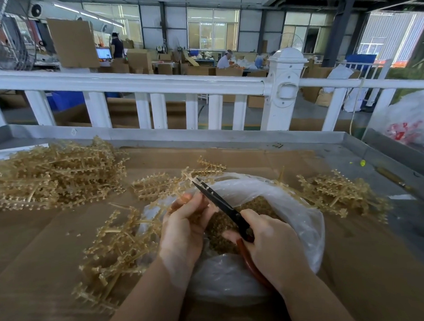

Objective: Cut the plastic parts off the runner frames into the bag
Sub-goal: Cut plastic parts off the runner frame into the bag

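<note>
My left hand [185, 225] grips a tan runner frame [182, 180] over the open clear plastic bag [305, 219]. In my right hand [271, 240] I hold scissors [220, 201] with black blades and red handles. The blade tips are slightly apart at a branch of the held frame. Cut tan parts [220, 236] fill the bag's bottom.
A big pile of runner frames [52, 176] lies at the left, a smaller pile [340, 193] at the right, and more frames [115, 251] beside my left arm. Brown cardboard [38, 243] covers the grey table. A white railing [153, 85] stands behind it.
</note>
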